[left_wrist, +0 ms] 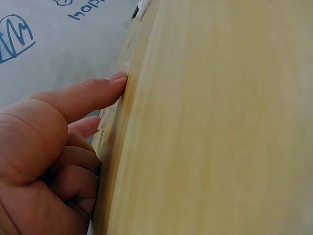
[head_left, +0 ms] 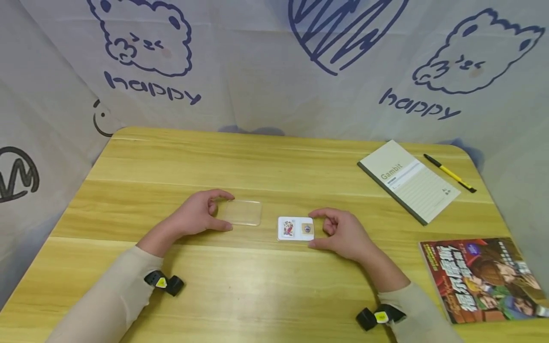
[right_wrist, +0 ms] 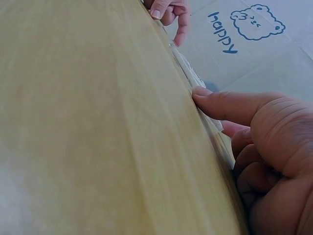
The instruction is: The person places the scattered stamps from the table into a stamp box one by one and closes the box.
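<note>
My left hand point(head_left: 195, 214) pinches the left end of a clear rectangular plastic lid point(head_left: 244, 213), thumb on the near edge and index finger on the far one. To its right lies a small white rectangular case point(head_left: 297, 229) bearing two little pictures, one colourful and one tan. My right hand point(head_left: 345, 234) holds that case by its right end between thumb and index finger. A narrow gap separates lid and case. In the left wrist view the lid point(left_wrist: 108, 117) appears edge-on, low at the tabletop; the right wrist view shows the case point(right_wrist: 190, 71) likewise.
A Gambit notebook point(head_left: 407, 183) lies at the back right, with a yellow and black pen point(head_left: 449, 172) beside it. A colourful magazine point(head_left: 484, 281) sits at the right edge of the wooden table point(head_left: 257, 295). White cloth with drawings point(head_left: 257, 71) hangs behind.
</note>
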`<state>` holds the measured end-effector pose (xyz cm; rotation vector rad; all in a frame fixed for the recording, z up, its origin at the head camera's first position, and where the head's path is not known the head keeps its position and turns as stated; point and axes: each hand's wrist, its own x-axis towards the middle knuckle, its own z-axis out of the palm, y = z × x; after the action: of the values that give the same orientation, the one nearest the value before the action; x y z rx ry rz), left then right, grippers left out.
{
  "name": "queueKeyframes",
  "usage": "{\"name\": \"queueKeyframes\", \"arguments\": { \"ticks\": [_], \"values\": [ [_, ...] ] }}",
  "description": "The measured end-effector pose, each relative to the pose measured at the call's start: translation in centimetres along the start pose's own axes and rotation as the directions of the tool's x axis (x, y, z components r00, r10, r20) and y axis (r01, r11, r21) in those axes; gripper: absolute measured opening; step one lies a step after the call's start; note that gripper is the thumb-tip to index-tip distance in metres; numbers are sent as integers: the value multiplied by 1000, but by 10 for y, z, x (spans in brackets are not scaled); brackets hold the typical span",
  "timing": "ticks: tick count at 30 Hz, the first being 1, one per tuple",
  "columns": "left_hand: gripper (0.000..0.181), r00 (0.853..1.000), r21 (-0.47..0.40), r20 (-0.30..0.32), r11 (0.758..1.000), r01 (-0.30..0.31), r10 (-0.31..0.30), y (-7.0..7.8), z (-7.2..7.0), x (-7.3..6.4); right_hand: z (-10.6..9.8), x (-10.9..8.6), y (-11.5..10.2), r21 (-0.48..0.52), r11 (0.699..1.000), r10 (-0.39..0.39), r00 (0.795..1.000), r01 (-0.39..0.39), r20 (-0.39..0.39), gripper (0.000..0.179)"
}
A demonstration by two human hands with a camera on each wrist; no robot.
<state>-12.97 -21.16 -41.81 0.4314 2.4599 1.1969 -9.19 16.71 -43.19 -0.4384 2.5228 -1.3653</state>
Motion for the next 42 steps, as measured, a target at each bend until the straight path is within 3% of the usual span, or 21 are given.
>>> {"name": "queueKeyframes", "arguments": {
  "ticks": [17, 23, 31, 37, 42],
  "values": [
    [63, 1000, -19, -13, 999, -26, 25, 2, 3, -6, 0, 0, 0, 0, 1000, 6, 1000, -6, 0, 55],
    [62, 996, -63, -76, 996, -56, 52, 3, 9, -10, 0, -1, 1, -4, 1000, -1, 1000, 1, -2, 54],
    [61, 979, -223, -188, 968, -117, 75, 15, 33, -15, 1, 1, 1, -5, 1000, 8, 1000, -8, -3, 54],
    [63, 974, -270, -204, 950, -158, 104, 30, 53, -10, 1, 0, -1, -3, 1000, 5, 1000, -5, -1, 55],
    [63, 970, -257, -194, 947, -191, 143, 43, 67, -2, 0, -1, -1, -1, 1000, 6, 1000, -6, -4, 55]
  ]
}}
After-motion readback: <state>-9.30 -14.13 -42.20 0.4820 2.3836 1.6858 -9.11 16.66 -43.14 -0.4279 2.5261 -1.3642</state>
